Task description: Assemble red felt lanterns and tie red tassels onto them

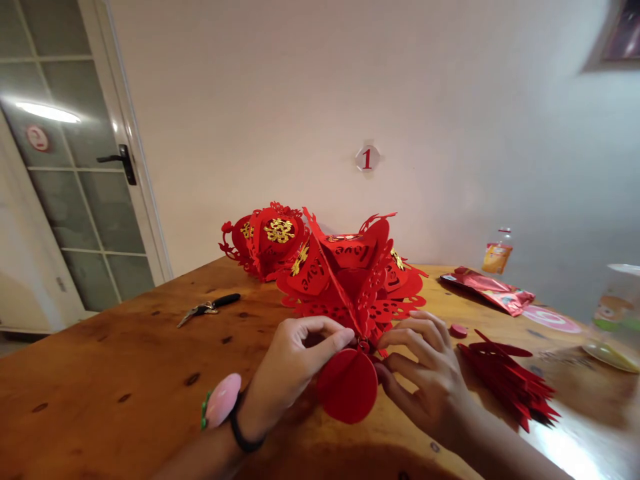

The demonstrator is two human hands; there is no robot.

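A red cut-out lantern [345,273] with gold ornaments lies on the wooden table, its near tip pointing at me. At that tip hangs a round red piece [347,387], beside a small loop. My left hand [305,350] pinches the lantern's tip from the left, thumb and index finger pressed together. On the right, my right hand [425,373] has its fingers curled, with the thumb at the round piece's right edge and the fingertips against the lantern; what they grip is partly hidden.
Behind on the left stands another red lantern [273,240]. Keys [207,309] lie at the left of the table [125,373]. To the right are folded red pieces [507,377], a red packet [490,290], a bottle [498,252] and a clear cup [617,317].
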